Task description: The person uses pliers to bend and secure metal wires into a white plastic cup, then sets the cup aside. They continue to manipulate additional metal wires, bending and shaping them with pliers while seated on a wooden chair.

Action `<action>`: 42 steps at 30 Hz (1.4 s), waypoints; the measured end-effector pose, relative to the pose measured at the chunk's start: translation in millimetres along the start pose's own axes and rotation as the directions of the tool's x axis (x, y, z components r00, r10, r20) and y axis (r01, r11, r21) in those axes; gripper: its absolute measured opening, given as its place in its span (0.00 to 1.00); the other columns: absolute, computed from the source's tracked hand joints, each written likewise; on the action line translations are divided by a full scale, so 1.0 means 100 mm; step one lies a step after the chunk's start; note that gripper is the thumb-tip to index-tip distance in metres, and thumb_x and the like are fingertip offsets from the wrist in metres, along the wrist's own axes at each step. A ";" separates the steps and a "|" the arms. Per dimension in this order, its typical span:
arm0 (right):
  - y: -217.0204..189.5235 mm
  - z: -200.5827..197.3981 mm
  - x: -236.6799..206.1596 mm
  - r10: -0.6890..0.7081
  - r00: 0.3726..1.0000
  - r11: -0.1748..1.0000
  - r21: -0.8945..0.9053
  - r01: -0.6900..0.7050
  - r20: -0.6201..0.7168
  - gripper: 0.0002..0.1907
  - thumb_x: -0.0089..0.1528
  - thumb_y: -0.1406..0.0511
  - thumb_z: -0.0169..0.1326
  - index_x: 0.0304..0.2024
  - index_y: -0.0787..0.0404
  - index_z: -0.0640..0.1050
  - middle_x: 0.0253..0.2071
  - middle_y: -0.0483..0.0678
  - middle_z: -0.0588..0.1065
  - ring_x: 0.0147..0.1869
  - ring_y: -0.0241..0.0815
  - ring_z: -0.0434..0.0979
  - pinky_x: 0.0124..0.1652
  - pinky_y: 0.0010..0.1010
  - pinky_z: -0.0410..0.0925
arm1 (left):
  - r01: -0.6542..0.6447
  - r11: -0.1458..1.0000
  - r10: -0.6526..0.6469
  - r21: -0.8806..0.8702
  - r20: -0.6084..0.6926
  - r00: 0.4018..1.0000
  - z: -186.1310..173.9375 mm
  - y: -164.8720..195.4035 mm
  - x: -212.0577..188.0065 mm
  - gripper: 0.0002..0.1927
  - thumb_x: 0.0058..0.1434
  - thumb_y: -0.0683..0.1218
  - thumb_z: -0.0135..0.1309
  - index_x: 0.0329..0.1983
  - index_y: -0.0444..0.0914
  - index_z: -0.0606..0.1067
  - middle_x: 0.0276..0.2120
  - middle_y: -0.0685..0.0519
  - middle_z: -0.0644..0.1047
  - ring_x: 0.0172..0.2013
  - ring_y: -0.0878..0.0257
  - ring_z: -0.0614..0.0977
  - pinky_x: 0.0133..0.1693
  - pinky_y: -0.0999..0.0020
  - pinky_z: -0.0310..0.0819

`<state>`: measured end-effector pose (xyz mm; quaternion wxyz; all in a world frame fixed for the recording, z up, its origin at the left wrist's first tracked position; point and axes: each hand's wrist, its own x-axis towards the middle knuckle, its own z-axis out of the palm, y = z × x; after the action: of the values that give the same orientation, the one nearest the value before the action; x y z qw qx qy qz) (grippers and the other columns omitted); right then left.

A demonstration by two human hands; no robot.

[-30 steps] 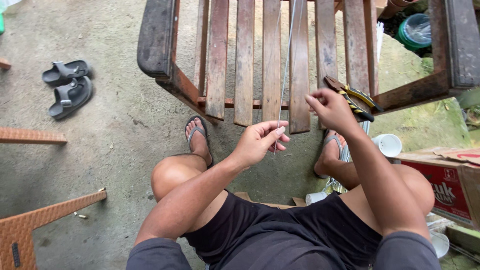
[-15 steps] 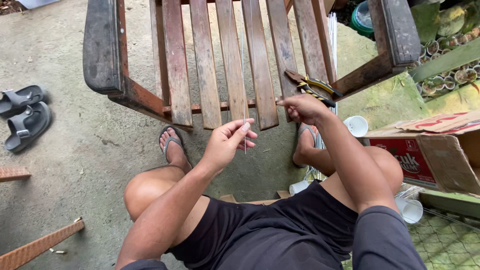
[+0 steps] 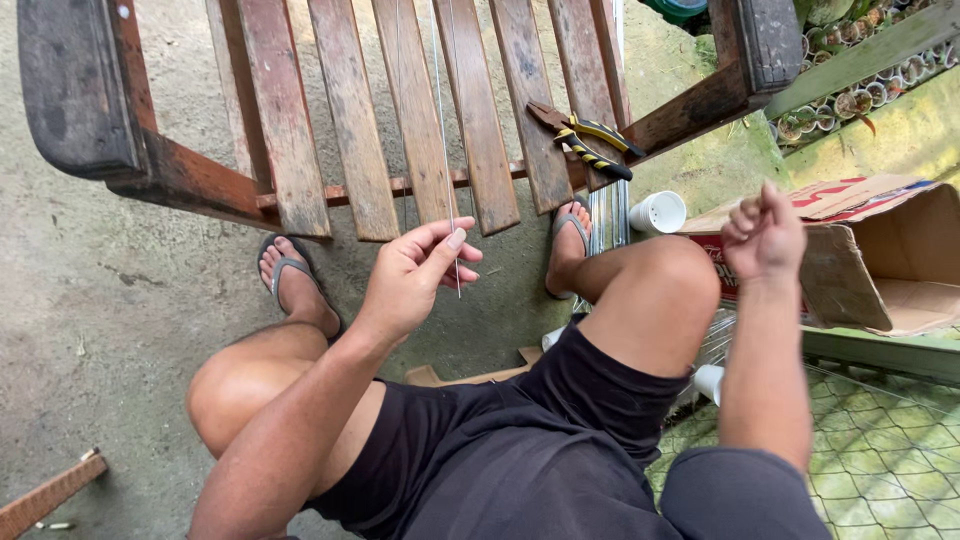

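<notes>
I sit low with my knees apart, facing a slatted wooden bench (image 3: 350, 120). My left hand (image 3: 415, 275) pinches a thin wire (image 3: 441, 120) between thumb and fingertips, the other fingers loosely curled — the wire runs straight up from the pinch across the bench slats, and a short end hangs just below my fingers. My right hand (image 3: 765, 232) is raised off to the side, well apart from the wire, closed into a loose fist; I cannot tell whether it holds anything. Pliers (image 3: 590, 143) with yellow-and-black grips lie on the slats near the bench's right arm. A white cup (image 3: 660, 212) lies on its side on the ground by my right foot, just beside an open cardboard box (image 3: 880, 260).
</notes>
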<state>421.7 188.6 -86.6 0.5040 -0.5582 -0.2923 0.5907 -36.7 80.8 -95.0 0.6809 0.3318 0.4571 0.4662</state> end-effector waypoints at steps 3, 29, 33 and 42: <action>0.59 -0.19 -0.13 0.137 0.989 0.978 0.165 -0.127 -0.048 0.05 0.70 0.63 0.55 0.43 0.57 0.74 0.37 0.43 0.72 0.37 0.34 0.69 0.37 0.27 0.64 | 0.004 1.000 -0.003 -0.028 0.010 1.000 0.05 -0.03 0.02 0.19 0.72 0.48 0.49 0.61 0.34 0.75 0.39 0.52 0.83 0.33 0.68 0.83 0.37 0.74 0.78; -0.13 0.62 -0.32 -0.133 0.970 0.852 -0.477 0.216 0.202 0.08 0.72 0.66 0.53 0.46 0.66 0.76 0.34 0.45 0.74 0.31 0.31 0.70 0.32 0.21 0.63 | -0.025 0.999 0.025 0.036 0.006 1.000 -0.04 -0.01 0.14 0.22 0.73 0.49 0.47 0.66 0.35 0.73 0.40 0.53 0.83 0.34 0.68 0.83 0.37 0.74 0.78; -0.05 0.75 -0.03 0.219 0.953 0.921 -0.368 -0.132 0.208 0.07 0.67 0.62 0.57 0.39 0.58 0.77 0.27 0.37 0.68 0.27 0.27 0.64 0.27 0.20 0.57 | -0.029 0.999 0.028 0.015 0.028 0.999 0.00 -0.06 0.09 0.21 0.73 0.48 0.48 0.65 0.35 0.73 0.40 0.51 0.83 0.34 0.67 0.83 0.37 0.74 0.78; -0.01 0.49 0.57 0.563 0.822 0.655 -0.652 -0.382 0.084 0.17 0.64 0.62 0.58 0.23 0.54 0.68 0.19 0.36 0.60 0.18 0.28 0.51 0.18 0.26 0.46 | 0.011 0.998 -0.009 0.061 -0.039 0.999 0.05 -0.09 -0.03 0.21 0.72 0.48 0.48 0.64 0.34 0.74 0.40 0.50 0.83 0.34 0.66 0.84 0.36 0.73 0.77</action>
<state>382.2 251.7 -96.5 0.0773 -0.6574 -0.3768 0.6480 -30.0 75.0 -100.1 0.6636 0.3412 0.4861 0.4549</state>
